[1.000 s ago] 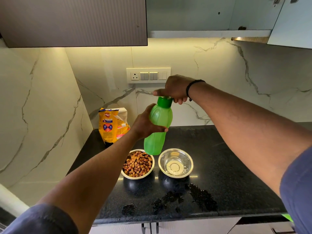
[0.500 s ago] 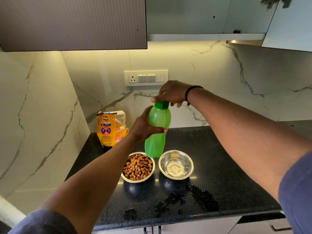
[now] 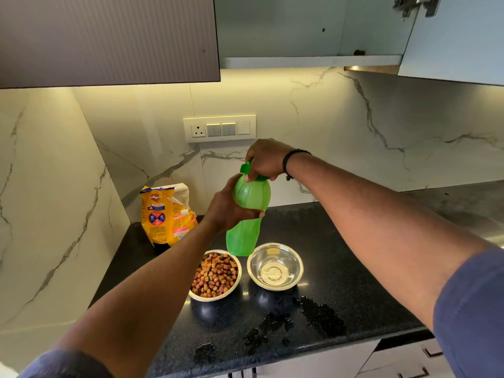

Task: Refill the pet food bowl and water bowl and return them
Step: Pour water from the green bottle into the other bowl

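A green plastic bottle (image 3: 246, 214) is held upright above the black counter (image 3: 354, 282). My left hand (image 3: 227, 207) grips its upper body. My right hand (image 3: 266, 159) grips the green cap (image 3: 244, 167) at the top, whose flip lid stands up at the left. Below the bottle stand two steel bowls side by side. The left bowl (image 3: 215, 275) is full of brown kibble. The right bowl (image 3: 275, 267) holds a little clear water.
A yellow pet food bag (image 3: 166, 216) stands at the back left against the marble wall. Wet splashes (image 3: 313, 320) lie on the counter in front of the bowls. A switch panel (image 3: 219, 128) is on the wall; cabinets hang overhead.
My right hand has shifted on the cap, and the flip lid now sticks up at the left. The bottle stays in my left hand over the bowls.
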